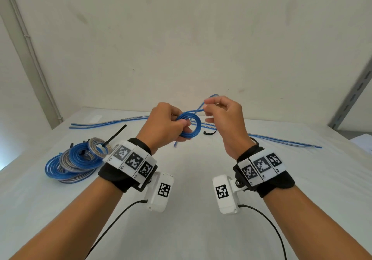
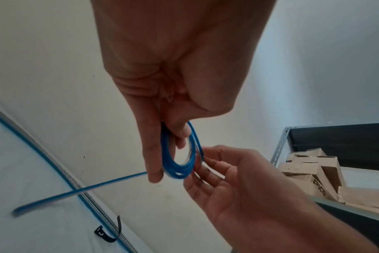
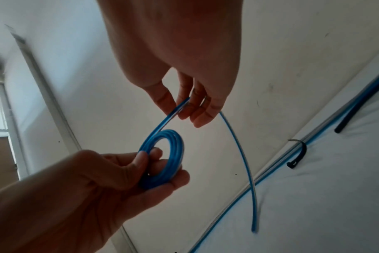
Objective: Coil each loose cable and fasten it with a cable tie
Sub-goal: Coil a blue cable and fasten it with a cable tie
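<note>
Up above the white table (image 1: 191,179), the left hand (image 1: 165,125) pinches a small blue cable coil (image 1: 190,126) between thumb and curled fingers. Beside it, the right hand (image 1: 225,117) pinches the coil's loose tail (image 3: 238,150) at its fingertips. Finished coils (image 1: 76,161) lie left; a black cable tie (image 1: 210,132) lies beyond, by straight loose cables (image 1: 112,122).

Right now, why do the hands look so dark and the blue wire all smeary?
Wrist views: the left hand and right hand are in shadow against the bright wall; in the left wrist view the cable's loose tail is motion-blurred. Head view: evenly lit.

Left hand (image 1: 167,126) raised, fingers curled, right hand (image 1: 223,117) pinching
</note>
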